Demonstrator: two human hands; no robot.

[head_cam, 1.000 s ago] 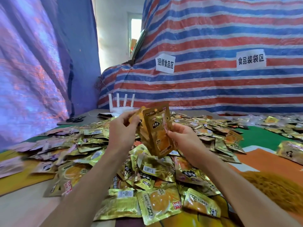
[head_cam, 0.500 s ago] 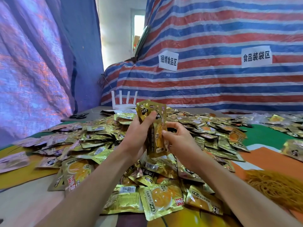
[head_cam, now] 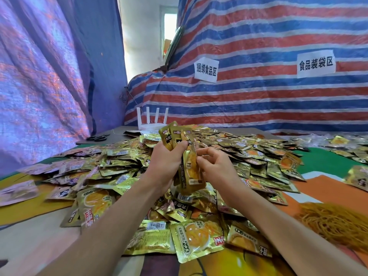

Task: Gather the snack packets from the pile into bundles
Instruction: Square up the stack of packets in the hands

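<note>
A wide pile of gold snack packets (head_cam: 199, 198) covers the table in front of me. Above its middle I hold an upright stack of several gold packets (head_cam: 185, 156). My left hand (head_cam: 165, 166) grips the stack from the left, fingers curled round its upper half. My right hand (head_cam: 215, 166) is at the stack's right edge, its fingertips pinching the packets' side. The lower ends of the held packets hang just above the pile.
A heap of tan rubber bands (head_cam: 334, 222) lies at the right on the orange mat. A white router (head_cam: 152, 124) and black scissors (head_cam: 98, 138) sit at the back left. More packets (head_cam: 346, 144) lie far right. Striped tarpaulin walls close the back and left.
The loose fan of packets has been squeezed into a tighter upright stack. My left hand has wrapped further round it, and my right hand has shifted to its right edge.
</note>
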